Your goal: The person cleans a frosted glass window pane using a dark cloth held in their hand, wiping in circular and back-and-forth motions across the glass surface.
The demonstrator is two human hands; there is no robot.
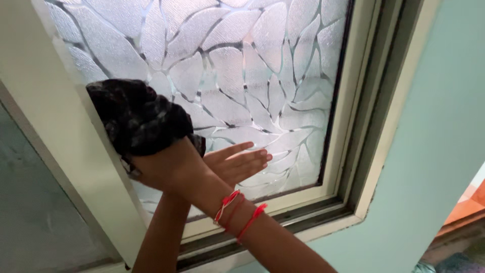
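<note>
So my right hand point(166, 167) is bunched tight around one dark crumpled cloth point(136, 119), pressed on the frosted leaf-patterned glass pane point(252, 65) at centre left, right against the cream window frame point(55, 131). My left hand point(237, 164) crosses underneath, fingers flat on the glass, holding nothing. Two red thread bracelets point(235, 212). Pane's right side is open room.

Soft backlight, slight motion blur
</note>
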